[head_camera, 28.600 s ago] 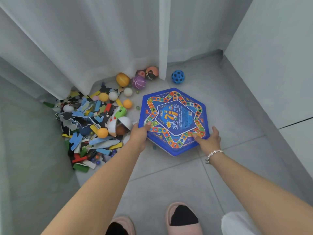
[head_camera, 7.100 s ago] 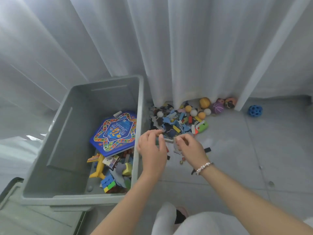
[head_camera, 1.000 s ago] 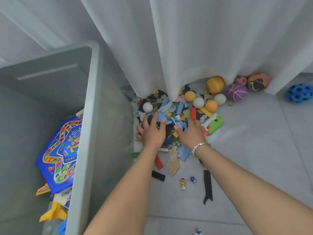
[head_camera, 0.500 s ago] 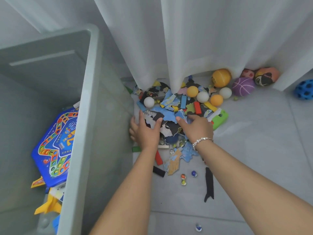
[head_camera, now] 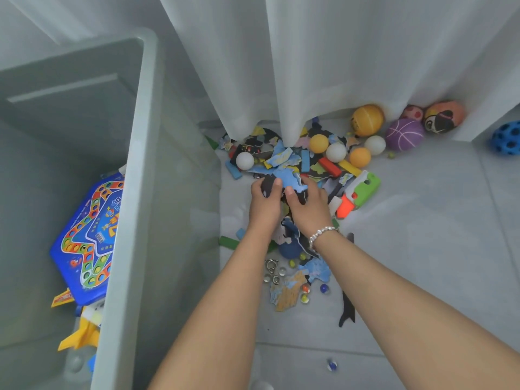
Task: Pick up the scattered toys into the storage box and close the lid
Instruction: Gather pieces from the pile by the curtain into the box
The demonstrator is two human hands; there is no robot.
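Observation:
A heap of flat foam pieces, blocks and small balls lies on the floor under the curtain hem. My left hand and my right hand sit side by side on the heap's near edge, fingers curled around a bunch of blue and black foam pieces held between them. The grey storage box stands open at the left, with a blue hexagonal game board and yellow toy parts inside. More foam pieces, marbles and metal rings lie under my wrists.
Bigger balls sit at the back right: orange, purple, a printed one, and a blue holed ball. A green and orange toy gun lies right of my hands. A white curtain hangs behind. A marble lies near.
Both hands have drawn together from a spread position on the pile and closed on a bunch of foam pieces. The camera has moved closer.

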